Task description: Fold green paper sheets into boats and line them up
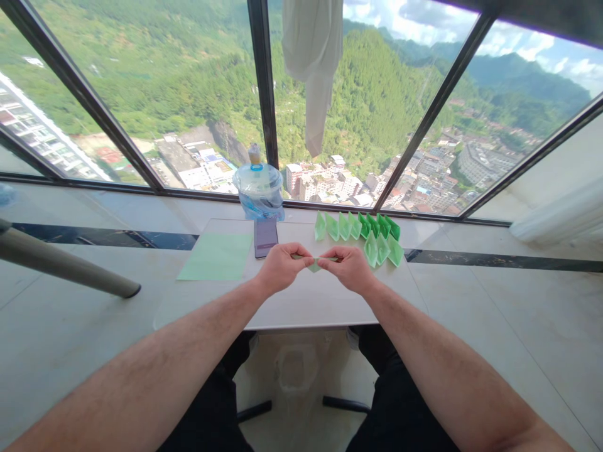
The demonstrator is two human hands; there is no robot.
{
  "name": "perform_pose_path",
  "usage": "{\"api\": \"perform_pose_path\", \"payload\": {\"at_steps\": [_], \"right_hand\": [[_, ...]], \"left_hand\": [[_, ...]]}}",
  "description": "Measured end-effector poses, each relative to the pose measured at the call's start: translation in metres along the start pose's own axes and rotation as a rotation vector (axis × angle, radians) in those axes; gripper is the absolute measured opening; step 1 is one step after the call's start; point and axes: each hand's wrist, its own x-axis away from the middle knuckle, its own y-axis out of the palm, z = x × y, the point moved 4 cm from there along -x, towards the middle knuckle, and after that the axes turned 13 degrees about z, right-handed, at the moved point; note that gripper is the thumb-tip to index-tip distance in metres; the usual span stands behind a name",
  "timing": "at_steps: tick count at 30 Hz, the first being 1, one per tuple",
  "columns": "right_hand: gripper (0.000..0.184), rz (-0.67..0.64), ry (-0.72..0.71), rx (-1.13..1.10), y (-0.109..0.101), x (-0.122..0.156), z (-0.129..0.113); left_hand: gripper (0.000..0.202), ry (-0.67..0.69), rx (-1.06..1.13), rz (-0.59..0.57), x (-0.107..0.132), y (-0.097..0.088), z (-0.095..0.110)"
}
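My left hand [281, 265] and my right hand [350, 267] meet over the small white table [301, 307], each pinching one end of a folded green paper piece [316, 262] held just above the tabletop. Both hands have their fingers closed on it. Several finished green folded paper boats [362, 233] stand in two rows just beyond my right hand. A flat stack of light green paper sheets [217, 257] lies to the left of my left hand.
A dark phone [266, 237] lies on the table beyond my left hand. Behind it a clear plastic water jug [259, 187] stands by the window. A grey pole [66, 263] juts in from the left. A white cloth [313, 63] hangs at the window.
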Motion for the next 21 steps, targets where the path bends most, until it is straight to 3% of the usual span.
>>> {"api": "perform_pose_path", "payload": {"at_steps": [9, 15, 21], "right_hand": [[0.023, -0.011, -0.012, 0.012, 0.0, -0.001, -0.001], [0.021, 0.008, -0.003, -0.022, -0.002, 0.0, 0.0], [0.02, 0.028, -0.021, 0.005, -0.002, -0.001, -0.004]], "left_hand": [[0.016, 0.23, -0.114, -0.031, 0.006, 0.002, 0.016], [0.014, 0.191, -0.175, 0.085, 0.006, -0.004, 0.017], [0.013, 0.124, -0.134, 0.096, 0.005, -0.004, 0.016]]}}
